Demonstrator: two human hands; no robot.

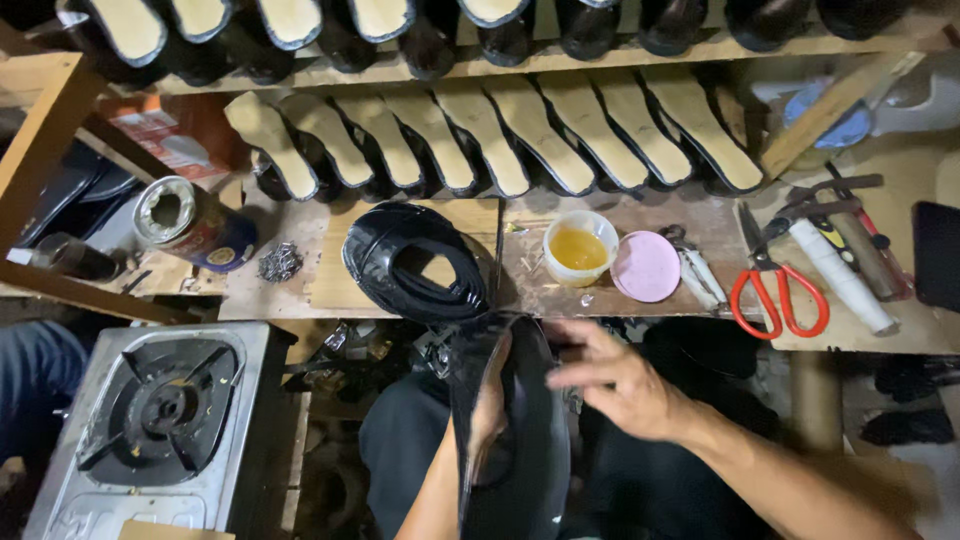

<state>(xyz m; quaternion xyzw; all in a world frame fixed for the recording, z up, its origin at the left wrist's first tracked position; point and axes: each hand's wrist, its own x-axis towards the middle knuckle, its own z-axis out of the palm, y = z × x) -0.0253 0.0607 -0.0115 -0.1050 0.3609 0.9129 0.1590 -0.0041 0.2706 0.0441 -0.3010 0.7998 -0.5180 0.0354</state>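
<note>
My left hand is tucked inside the black shoe upper, grip closed on it from within, held over my lap below the tabletop edge. Right hand is palm down, fingers spread, open grip resting on the upper's outer side. On the tabletop: round tin can with a dark blue label lying at left, yellow glue cup, pink round lid just beside it.

Dim workshop, scuffed wooden workbench, plank shelf, gas stove
</note>
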